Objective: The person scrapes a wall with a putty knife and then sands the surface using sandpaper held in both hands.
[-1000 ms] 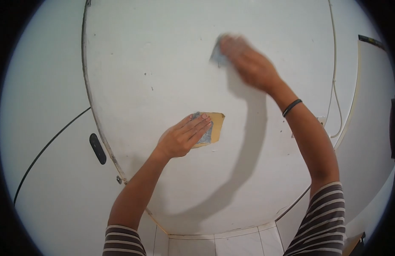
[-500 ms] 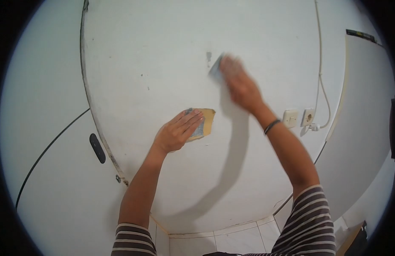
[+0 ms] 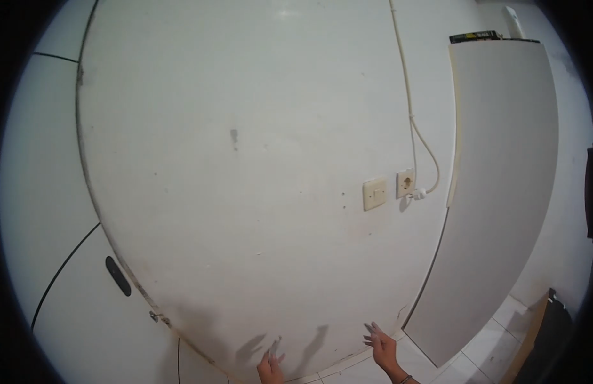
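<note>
My left hand (image 3: 269, 368) is at the bottom edge of the view, low before the white wall (image 3: 258, 211). Its fingers are apart, greyish at the tips, and nothing shows in them. To its right, my right hand (image 3: 383, 349) is raised with the fingers spread and also greyish, holding nothing that I can see. Both are nearest the wall's foot, and their shadows fall on it. A small grey patch (image 3: 233, 136) marks the wall higher up, left of the middle.
A light switch (image 3: 374, 194) and a socket (image 3: 405, 184) sit on the wall, with a plug (image 3: 416, 195) hanging on a cable. At right stands a tall grey panel (image 3: 501, 179) with a dark box (image 3: 473, 37) on top. A white door (image 3: 72, 275) with a black handle (image 3: 118, 276) is at left.
Both hands have dropped from the wall to the bottom of the view. The yellow-backed sheet under the left hand and the grey piece in the right are out of sight. The view has swung right.
</note>
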Available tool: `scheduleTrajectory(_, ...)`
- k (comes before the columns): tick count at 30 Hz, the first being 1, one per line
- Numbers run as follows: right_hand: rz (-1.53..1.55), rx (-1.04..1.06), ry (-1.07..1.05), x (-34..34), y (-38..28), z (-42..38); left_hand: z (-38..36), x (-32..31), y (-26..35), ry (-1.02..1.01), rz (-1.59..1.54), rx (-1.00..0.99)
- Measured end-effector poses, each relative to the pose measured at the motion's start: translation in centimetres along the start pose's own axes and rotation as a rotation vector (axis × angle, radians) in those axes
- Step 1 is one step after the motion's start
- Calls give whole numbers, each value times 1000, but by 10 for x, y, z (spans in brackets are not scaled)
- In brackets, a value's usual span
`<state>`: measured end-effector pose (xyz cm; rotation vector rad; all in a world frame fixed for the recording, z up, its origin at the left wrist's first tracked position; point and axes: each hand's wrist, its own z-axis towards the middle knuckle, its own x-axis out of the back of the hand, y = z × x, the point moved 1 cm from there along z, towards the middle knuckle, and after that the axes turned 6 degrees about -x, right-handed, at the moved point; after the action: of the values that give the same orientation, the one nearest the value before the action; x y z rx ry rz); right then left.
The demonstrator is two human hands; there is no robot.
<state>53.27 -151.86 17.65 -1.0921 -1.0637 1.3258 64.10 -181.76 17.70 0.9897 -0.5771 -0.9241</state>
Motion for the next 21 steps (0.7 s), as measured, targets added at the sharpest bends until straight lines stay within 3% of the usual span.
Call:
scheduleTrajectory(2, 63, -95, 48, 17, -18, -12, -39, 14, -53, -99, 80, 44)
scheduleTrajectory(8, 271, -152, -49, 13, -31, -29, -56, -10, -36, -213, 262, -126)
scheduleTrajectory(11, 217, -55, -158, -19, -70, -41, -37, -40, 10, -416, 502, 138)
scheduleTrajectory(14, 46, 56, -161, -37, -110, -46, -24, -71, 67, -287, 39, -54)
scheduleTrajectory(21, 30, 227, -193, -26, -98, -33, -29, -123, 50, -286, 137, -197)
